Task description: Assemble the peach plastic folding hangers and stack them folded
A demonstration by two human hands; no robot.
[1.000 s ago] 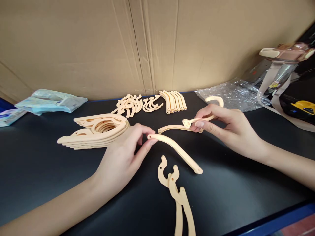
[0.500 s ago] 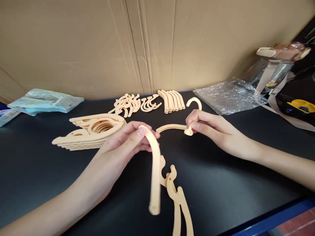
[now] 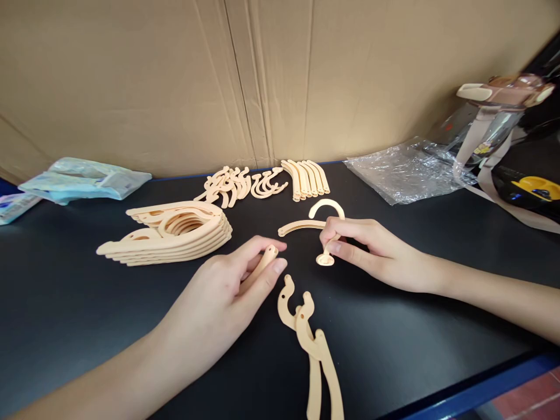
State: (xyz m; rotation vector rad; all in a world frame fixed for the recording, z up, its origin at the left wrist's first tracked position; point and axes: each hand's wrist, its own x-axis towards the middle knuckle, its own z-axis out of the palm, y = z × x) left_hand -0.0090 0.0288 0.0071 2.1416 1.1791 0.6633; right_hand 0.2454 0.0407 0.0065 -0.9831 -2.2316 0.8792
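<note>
My left hand (image 3: 236,280) is closed round a cream hanger arm (image 3: 261,267), whose holed end pokes out between thumb and fingers; the rest is hidden in the palm. In my right hand (image 3: 363,248) is a hanger hook (image 3: 327,205), pinched near its base, curve upward and the round base (image 3: 325,259) pointing down. Behind the right fingers a curved hanger arm (image 3: 300,225) lies on the table. Below and between the hands rest two jointed hanger pieces (image 3: 308,332), partly overlapping. Left of my left hand is a stack of folded hangers (image 3: 201,236).
At the back lie a heap of curved hanger parts (image 3: 227,186), several loose hooks (image 3: 266,184) and a row of hanger arms (image 3: 305,179). Clear plastic film (image 3: 402,172) and a strapped water bottle (image 3: 503,111) are at right, a blue packet (image 3: 83,179) at left. Cardboard (image 3: 175,87) stands behind.
The hanger arm in my left hand has swung from hanging down toward me to lying within the palm. My right hand has brought the hook lower and slightly left.
</note>
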